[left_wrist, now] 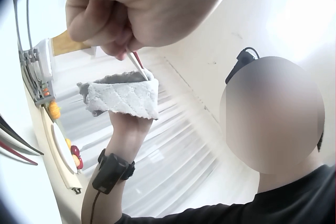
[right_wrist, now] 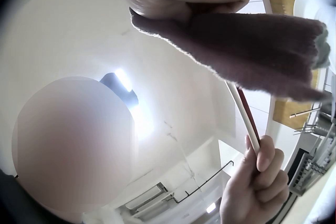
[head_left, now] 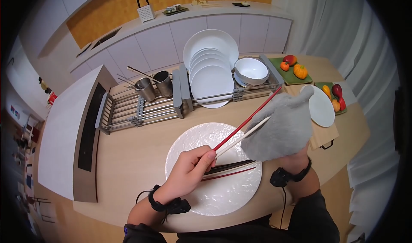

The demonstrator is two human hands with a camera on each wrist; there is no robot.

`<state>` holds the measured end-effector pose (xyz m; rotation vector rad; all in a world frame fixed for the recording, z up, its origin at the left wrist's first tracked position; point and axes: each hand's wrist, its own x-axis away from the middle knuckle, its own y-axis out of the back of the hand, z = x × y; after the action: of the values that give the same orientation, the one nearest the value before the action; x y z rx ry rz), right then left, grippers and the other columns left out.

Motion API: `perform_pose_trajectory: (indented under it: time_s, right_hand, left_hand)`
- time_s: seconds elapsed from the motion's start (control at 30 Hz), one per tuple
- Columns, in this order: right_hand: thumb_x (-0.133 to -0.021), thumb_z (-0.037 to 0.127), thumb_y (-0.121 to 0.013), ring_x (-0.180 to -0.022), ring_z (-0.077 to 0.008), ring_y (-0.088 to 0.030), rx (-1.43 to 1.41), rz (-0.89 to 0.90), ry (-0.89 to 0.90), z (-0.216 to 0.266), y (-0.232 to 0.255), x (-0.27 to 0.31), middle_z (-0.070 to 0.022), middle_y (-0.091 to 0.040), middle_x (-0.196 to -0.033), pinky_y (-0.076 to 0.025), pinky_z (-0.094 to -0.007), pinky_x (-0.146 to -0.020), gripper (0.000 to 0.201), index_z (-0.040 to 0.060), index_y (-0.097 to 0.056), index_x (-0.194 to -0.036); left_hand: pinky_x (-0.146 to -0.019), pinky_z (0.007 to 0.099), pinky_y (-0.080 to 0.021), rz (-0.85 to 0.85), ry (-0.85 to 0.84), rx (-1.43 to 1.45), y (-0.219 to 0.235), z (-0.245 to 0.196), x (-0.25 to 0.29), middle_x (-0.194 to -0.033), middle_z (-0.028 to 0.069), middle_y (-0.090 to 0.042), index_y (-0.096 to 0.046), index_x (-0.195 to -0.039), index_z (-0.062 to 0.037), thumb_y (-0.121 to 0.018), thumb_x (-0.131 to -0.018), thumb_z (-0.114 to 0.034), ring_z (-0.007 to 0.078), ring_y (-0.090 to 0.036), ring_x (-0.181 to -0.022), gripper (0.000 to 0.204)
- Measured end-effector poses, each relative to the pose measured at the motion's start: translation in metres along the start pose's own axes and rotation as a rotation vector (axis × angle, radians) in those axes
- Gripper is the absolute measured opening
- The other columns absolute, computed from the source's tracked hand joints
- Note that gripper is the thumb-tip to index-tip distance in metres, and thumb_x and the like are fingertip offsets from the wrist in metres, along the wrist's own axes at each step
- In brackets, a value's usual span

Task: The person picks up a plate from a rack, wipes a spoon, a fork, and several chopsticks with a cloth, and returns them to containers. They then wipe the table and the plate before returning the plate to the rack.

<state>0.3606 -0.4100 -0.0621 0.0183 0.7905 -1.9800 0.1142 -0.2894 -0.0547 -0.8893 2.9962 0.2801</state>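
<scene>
My left hand [head_left: 190, 169] pinches a red chopstick [head_left: 246, 121] and a white chopstick [head_left: 242, 137] near their lower ends, the two slanting up to the right. In my right hand [head_left: 295, 160] is a grey cloth [head_left: 281, 129], draped over the fingers and hiding most of them. The cloth overlaps the white chopstick's far end; the red one's tip shows past the cloth's upper left edge. Below the hands, a large white textured plate [head_left: 223, 202] carries several more chopsticks [head_left: 229, 173], dark, white and red.
Behind the plate stands a metal dish rack [head_left: 143, 118] with steel cups [head_left: 163, 84], white plates [head_left: 212, 86] and a white bowl [head_left: 251, 70]. To the right lie a white oval plate [head_left: 322, 108] and green trays [head_left: 289, 75] of fruit and vegetables. A white box-like unit [head_left: 64, 131] borders the left.
</scene>
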Motion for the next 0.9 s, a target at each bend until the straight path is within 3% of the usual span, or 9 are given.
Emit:
perform_pose_trajectory:
  time_s: [0.13,0.2,0.23,0.3,0.4,0.5,0.63,0.77,0.9]
  right_hand:
    - [-0.102,0.033,-0.058,-0.104,-0.0214,-0.065,0.042,0.045,-0.007,-0.009,0.0,-0.005,-0.0117,-0.062,-0.117,-0.057,-0.0392,-0.091,0.036,0.0074,-0.051,-0.127]
    - [-0.101,0.03,-0.059,-0.102,-0.0214,-0.065,0.526,0.126,0.092,-0.028,0.003,-0.004,-0.0116,-0.063,-0.115,-0.057,-0.0385,-0.088,0.033,0.0062,-0.053,-0.123]
    - [-0.101,0.029,-0.06,-0.103,-0.0213,-0.065,1.012,0.225,0.198,-0.045,0.009,-0.004,-0.0114,-0.063,-0.115,-0.057,-0.038,-0.088,0.032,0.0056,-0.054,-0.123]
    - [-0.1,0.026,-0.062,-0.101,-0.0216,-0.065,1.134,0.299,0.218,-0.051,-0.004,-0.001,-0.0111,-0.063,-0.115,-0.057,-0.0375,-0.086,0.031,0.005,-0.055,-0.122]
    - [-0.099,0.023,-0.064,-0.099,-0.0219,-0.065,0.332,0.195,0.011,-0.044,-0.021,0.009,-0.011,-0.064,-0.114,-0.056,-0.0373,-0.084,0.03,0.0046,-0.056,-0.121]
    - [-0.099,0.022,-0.064,-0.102,-0.0218,-0.066,0.177,0.124,-0.06,-0.03,-0.009,0.009,-0.0116,-0.064,-0.116,-0.057,-0.0365,-0.087,0.03,0.004,-0.056,-0.122]
    - [-0.103,0.034,-0.057,-0.122,-0.0227,-0.061,0.125,0.222,-0.038,0.004,0.01,-0.004,-0.0121,-0.059,-0.135,-0.051,-0.0402,-0.105,0.052,0.0039,-0.046,-0.144]
    - [-0.104,0.025,-0.059,-0.124,-0.0235,-0.06,-0.023,0.292,-0.061,-0.011,0.006,-0.005,-0.0126,-0.059,-0.137,-0.05,-0.0397,-0.106,0.047,0.0042,-0.046,-0.144]
    - [-0.103,0.033,-0.059,-0.116,-0.0225,-0.064,0.424,0.32,-0.128,-0.04,-0.025,0.013,-0.0165,-0.063,-0.126,-0.054,-0.0366,-0.095,0.04,0.004,-0.054,-0.13]
  left_hand:
    - [-0.054,0.0223,-0.031,-0.009,0.059,0.094,0.0,0.004,-0.002,-0.068,-0.0048,-0.048,-0.059,-0.084,-0.003,-0.048,-0.111,-0.029,0.0032,-0.038,-0.06,0.039]
    - [-0.052,0.0215,-0.03,-0.013,0.063,0.134,-0.001,0.004,-0.003,-0.067,-0.0053,-0.047,-0.06,-0.084,-0.0034,-0.049,-0.111,-0.03,0.0024,-0.038,-0.058,0.039]
    - [-0.051,0.021,-0.029,-0.014,0.065,0.154,-0.002,0.003,-0.004,-0.067,-0.0055,-0.047,-0.06,-0.084,-0.0036,-0.049,-0.111,-0.03,0.0019,-0.037,-0.057,0.04]
    - [-0.05,0.021,-0.029,-0.023,0.072,0.176,-0.004,0.004,-0.003,-0.066,-0.0059,-0.047,-0.06,-0.084,-0.0041,-0.049,-0.111,-0.03,0.0017,-0.037,-0.056,0.04]
    - [-0.051,0.0209,-0.029,-0.026,0.073,0.184,-0.004,0.002,-0.002,-0.066,-0.0061,-0.047,-0.06,-0.083,-0.0044,-0.049,-0.111,-0.03,0.0016,-0.037,-0.057,0.04]
    - [-0.053,0.0207,-0.03,-0.014,0.062,0.147,-0.002,0.004,0.0,-0.068,-0.0058,-0.048,-0.059,-0.083,-0.0046,-0.048,-0.111,-0.03,0.0017,-0.038,-0.059,0.04]
    - [-0.055,0.0204,-0.031,0.008,0.069,0.103,0.0,0.005,0.002,-0.071,-0.0054,-0.049,-0.059,-0.082,-0.0048,-0.048,-0.112,-0.03,0.0017,-0.039,-0.061,0.04]
    - [-0.054,0.0206,-0.031,-0.008,0.044,0.114,-0.004,0.007,-0.001,-0.071,-0.0054,-0.049,-0.059,-0.083,-0.0046,-0.048,-0.111,-0.03,0.0017,-0.039,-0.06,0.04]
    - [-0.054,0.0206,-0.032,-0.035,0.088,0.142,-0.007,0.001,-0.001,-0.07,-0.0053,-0.05,-0.059,-0.083,-0.0045,-0.049,-0.111,-0.03,0.0016,-0.04,-0.06,0.039]
